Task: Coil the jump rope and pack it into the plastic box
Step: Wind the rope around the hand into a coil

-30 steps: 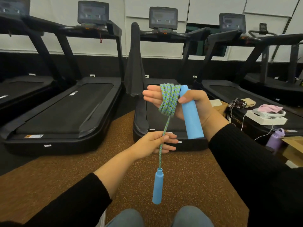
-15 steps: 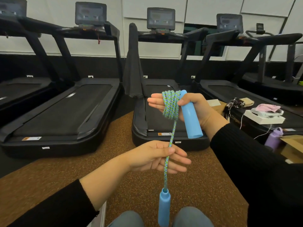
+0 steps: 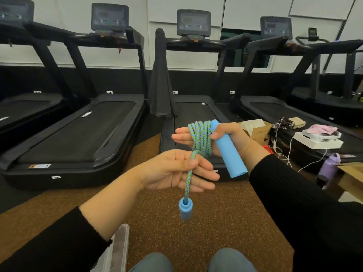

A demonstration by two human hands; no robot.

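Observation:
The green-and-blue braided jump rope [image 3: 200, 138] is wound in several loops around the straight fingers of my right hand [image 3: 231, 139]. That hand's thumb pins one blue foam handle [image 3: 228, 152] against the palm. My left hand [image 3: 176, 170] is palm up just below and pinches the loose rope end between thumb and fingers. The second blue handle [image 3: 185, 210] dangles from that end, blurred. A clear plastic box [image 3: 117, 250] lies on the floor at the bottom left, partly hidden by my left sleeve.
Black treadmills [image 3: 78, 134] stand in a row ahead on a brown speckled floor [image 3: 206, 222]. A dark cloth [image 3: 160, 85] hangs over one rail. Cardboard boxes [image 3: 255, 129], a white box [image 3: 318, 139], cables and a purple bottle [image 3: 328, 166] clutter the right. My knees [image 3: 153, 262] show at the bottom.
My left hand has risen closer to the coil and turned palm up, taking up slack. The dangling handle has come up with it and swings. The right hand keeps its hold.

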